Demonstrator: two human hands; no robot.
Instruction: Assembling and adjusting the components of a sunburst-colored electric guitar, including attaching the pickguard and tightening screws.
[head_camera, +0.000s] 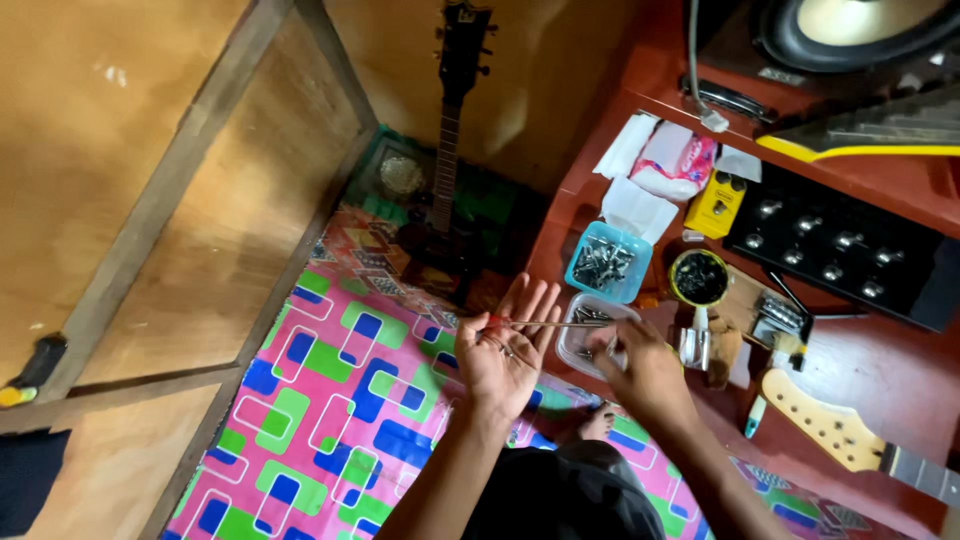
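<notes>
1. Left hand (510, 350) is facing palm up w/ fingers spread wide. A thin screwdriver (545, 323) w/ a red grip is lying across it. Small metal bits on the palm are too tiny to tell.
2. Right hand (640, 365) is reaching into a clear tub (585, 335) on the red bench (880, 375). Its fingers are curled; can't tell what they're pinching.
3. A blue tub (608, 262) of metal parts is sitting just behind. Parts are too blurry to count.
4. 2 tubs, 1 round black pot (699, 277), 1 yellow box (716, 204).
5. Guitar neck (850, 440) is getting cut off at the edge. A dark guitar (450, 160) is leaning in shadow.
</notes>
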